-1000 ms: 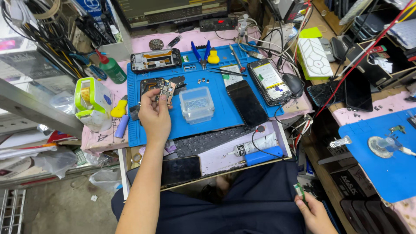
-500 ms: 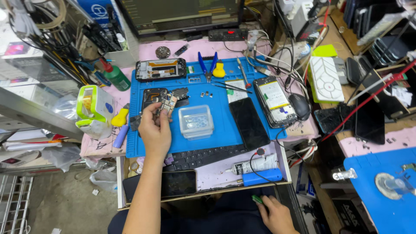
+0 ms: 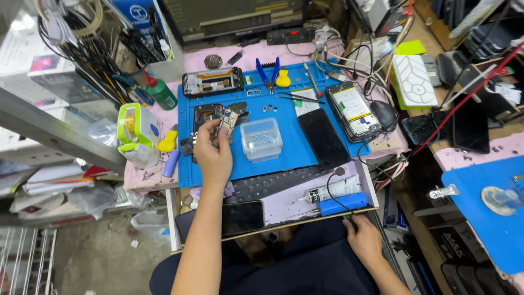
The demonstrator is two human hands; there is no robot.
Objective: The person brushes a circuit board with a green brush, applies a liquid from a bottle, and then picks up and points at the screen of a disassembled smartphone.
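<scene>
Head camera, looking down on a crowded repair bench: the left hand (image 3: 214,155) is stretched out over a blue silicone work mat (image 3: 289,150), its fingers curled and pinched around a small green and gold circuit board (image 3: 227,121) that it holds tilted just above the mat. Directly behind that board lies a dark opened phone body (image 3: 206,116) with its insides showing, and farther back a second stripped phone frame (image 3: 213,82) lies crosswise near the mat's far edge. Just to the right of the hand stands a small clear plastic box (image 3: 261,139) with a lid. Farther right on the mat lie a black phone screen panel (image 3: 323,139), face up, and an opened phone with a yellow-labelled battery (image 3: 353,111); blue-handled pliers (image 3: 267,72) rest near the far edge. Off the mat's left edge stand a white and lime-green dispenser (image 3: 137,133) and a green bottle with a red cap (image 3: 160,93). Nearer the person, a dark keyboard (image 3: 273,183) sits on a pulled-out tray, with a black phone (image 3: 240,217) at its front. The right hand (image 3: 364,240) is low down by the lap, under the tray's front right corner, fingers bent around something small and green; what it grips cannot be told.
</scene>
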